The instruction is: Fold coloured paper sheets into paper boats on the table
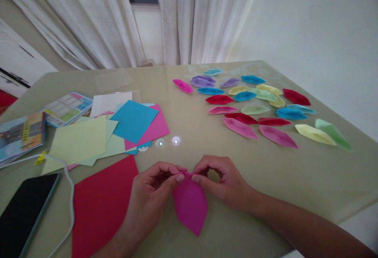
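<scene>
A magenta folded paper [191,201] hangs pointed end down between my hands, over the near part of the table. My left hand [158,189] pinches its top edge on the left between thumb and fingers. On the right of that same edge, my right hand [223,179] grips it in a like pinch, the two thumbs a short way apart. Just left of my left hand lies a red paper sheet [102,207], partly covered by the wrist. Several small folded paper boats [242,127] in pink, red, blue, green, yellow and purple are spread over the right side of the table.
Loose paper squares, among them a blue sheet [135,121] and a pale yellow sheet [79,140], overlap at left. Beyond them lie booklets [22,136]. A black phone [28,211] and a white cable [71,195] occupy the near left. Curtains [183,18] hang behind the table [189,132].
</scene>
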`<state>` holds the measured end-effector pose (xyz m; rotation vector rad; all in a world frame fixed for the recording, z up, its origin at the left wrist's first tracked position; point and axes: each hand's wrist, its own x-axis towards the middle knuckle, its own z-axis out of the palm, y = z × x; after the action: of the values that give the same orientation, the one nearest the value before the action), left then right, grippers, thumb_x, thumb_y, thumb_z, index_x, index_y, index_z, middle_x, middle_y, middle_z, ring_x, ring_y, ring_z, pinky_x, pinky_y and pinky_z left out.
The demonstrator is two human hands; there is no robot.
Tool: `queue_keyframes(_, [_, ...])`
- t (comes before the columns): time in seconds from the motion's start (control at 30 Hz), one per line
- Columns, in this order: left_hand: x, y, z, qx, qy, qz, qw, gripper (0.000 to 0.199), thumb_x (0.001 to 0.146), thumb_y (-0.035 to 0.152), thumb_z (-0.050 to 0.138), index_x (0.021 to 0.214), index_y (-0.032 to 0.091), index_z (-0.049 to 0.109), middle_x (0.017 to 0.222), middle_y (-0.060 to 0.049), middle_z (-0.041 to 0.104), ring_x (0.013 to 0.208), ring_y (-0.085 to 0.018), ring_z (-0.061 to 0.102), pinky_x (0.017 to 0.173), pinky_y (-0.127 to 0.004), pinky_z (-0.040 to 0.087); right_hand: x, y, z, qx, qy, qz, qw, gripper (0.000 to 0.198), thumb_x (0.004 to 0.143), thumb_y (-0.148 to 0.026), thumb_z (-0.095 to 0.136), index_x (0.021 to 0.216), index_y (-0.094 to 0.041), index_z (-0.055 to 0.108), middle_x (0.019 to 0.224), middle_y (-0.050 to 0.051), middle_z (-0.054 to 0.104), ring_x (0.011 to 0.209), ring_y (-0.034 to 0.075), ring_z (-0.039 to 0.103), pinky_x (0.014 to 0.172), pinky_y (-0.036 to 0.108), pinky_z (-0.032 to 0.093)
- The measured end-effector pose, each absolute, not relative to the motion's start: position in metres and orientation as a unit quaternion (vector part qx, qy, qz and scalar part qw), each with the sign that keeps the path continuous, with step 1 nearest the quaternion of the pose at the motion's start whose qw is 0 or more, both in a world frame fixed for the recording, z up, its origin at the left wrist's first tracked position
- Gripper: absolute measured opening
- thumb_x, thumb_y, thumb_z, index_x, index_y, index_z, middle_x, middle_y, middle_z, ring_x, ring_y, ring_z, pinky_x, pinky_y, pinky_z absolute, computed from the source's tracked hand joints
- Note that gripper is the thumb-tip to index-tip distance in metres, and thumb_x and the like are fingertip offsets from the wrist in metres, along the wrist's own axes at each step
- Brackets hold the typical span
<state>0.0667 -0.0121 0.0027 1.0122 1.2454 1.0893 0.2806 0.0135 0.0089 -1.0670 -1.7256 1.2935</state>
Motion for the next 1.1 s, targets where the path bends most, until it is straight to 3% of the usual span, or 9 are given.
queue_keyframes(0.13, [0.069,-0.014,0.001,0.427,0.530,0.471,0.561,0.021,0.081,0.036,0.087,0.079,0.020,0.074,0.082,-0.006,0.083,0.078,-0.019,0.078,0.068,-0.022,0.061,0.280,0.013,0.007,-0.404,-0.666,0.513,0.361,0.013,0.093,-0.029,0.078,0.087,-0.018,0.080,0.075,0.002,0.074,0.068,0.014,0.065,0.066,0.023,0.051])
queue_keyframes(0.27, [0.068,-0.014,-0.004,0.410,0.507,0.450,0.611,0.026,0.082,0.038,0.087,0.098,0.022,0.075,0.083,-0.003,0.082,0.075,-0.017,0.076,0.063,-0.020,0.057,0.281,0.014,0.005,-0.416,-0.636,0.525,0.384,0.014,0.095,-0.030,0.076,0.087,-0.018,0.079,0.076,0.002,0.073,0.069,0.013,0.063,0.065,0.023,0.048])
queue_keyframes(0.4, [0.065,-0.013,-0.006,0.455,0.501,0.404,0.615,0.024,0.086,0.040,0.084,0.077,0.019,0.078,0.072,-0.003,0.078,0.064,-0.014,0.069,0.057,-0.018,0.050,0.283,0.013,0.004,-0.411,-0.607,0.552,0.399,0.015,0.095,-0.033,0.077,0.090,-0.018,0.077,0.078,0.001,0.070,0.070,0.013,0.059,0.064,0.024,0.047])
queue_keyframes(0.47, [0.066,-0.013,-0.004,0.450,0.494,0.394,0.631,0.025,0.087,0.040,0.083,0.076,0.019,0.077,0.070,-0.002,0.077,0.062,-0.013,0.068,0.055,-0.018,0.048,0.283,0.012,0.005,-0.401,-0.612,0.561,0.387,0.016,0.095,-0.033,0.077,0.089,-0.018,0.078,0.075,0.001,0.069,0.067,0.013,0.057,0.062,0.025,0.045])
queue_keyframes(0.63, [0.071,-0.016,-0.001,0.451,0.442,0.340,0.697,0.028,0.086,0.036,0.085,0.109,0.022,0.078,0.099,-0.006,0.081,0.093,-0.023,0.076,0.081,-0.028,0.060,0.284,0.013,0.008,-0.426,-0.570,0.545,0.444,0.021,0.094,-0.036,0.079,0.081,-0.019,0.079,0.075,0.004,0.071,0.068,0.015,0.060,0.062,0.027,0.047])
queue_keyframes(0.7, [0.071,-0.018,-0.001,0.487,0.443,0.323,0.680,0.022,0.091,0.035,0.078,0.108,0.021,0.077,0.101,-0.007,0.079,0.096,-0.024,0.075,0.085,-0.031,0.060,0.285,0.016,0.009,-0.441,-0.534,0.559,0.456,0.022,0.090,-0.039,0.083,0.082,-0.019,0.078,0.075,0.003,0.071,0.067,0.015,0.060,0.060,0.026,0.048])
queue_keyframes(0.8, [0.069,-0.019,-0.004,0.518,0.460,0.321,0.646,0.019,0.095,0.038,0.073,0.100,0.020,0.077,0.092,-0.005,0.076,0.083,-0.021,0.071,0.072,-0.026,0.057,0.285,0.023,0.006,-0.442,-0.488,0.607,0.445,0.025,0.085,-0.041,0.088,0.082,-0.019,0.076,0.074,0.002,0.070,0.066,0.015,0.059,0.059,0.025,0.048])
queue_keyframes(0.97, [0.061,-0.009,-0.006,0.462,0.525,0.412,0.583,0.026,0.088,0.045,0.080,0.087,0.019,0.078,0.079,-0.003,0.075,0.071,-0.017,0.069,0.061,-0.022,0.053,0.288,0.032,-0.005,-0.453,-0.422,0.605,0.501,0.034,0.079,-0.042,0.092,0.073,-0.019,0.067,0.068,-0.003,0.060,0.060,0.011,0.050,0.055,0.022,0.040])
queue_keyframes(1.1, [0.054,0.003,-0.007,0.448,0.548,0.451,0.544,0.027,0.084,0.045,0.084,0.087,0.019,0.080,0.079,-0.002,0.078,0.071,-0.015,0.071,0.063,-0.020,0.055,0.292,0.038,-0.015,-0.439,-0.489,0.588,0.472,0.034,0.084,-0.045,0.087,0.072,-0.018,0.070,0.062,-0.004,0.053,0.057,0.011,0.042,0.053,0.024,0.032])
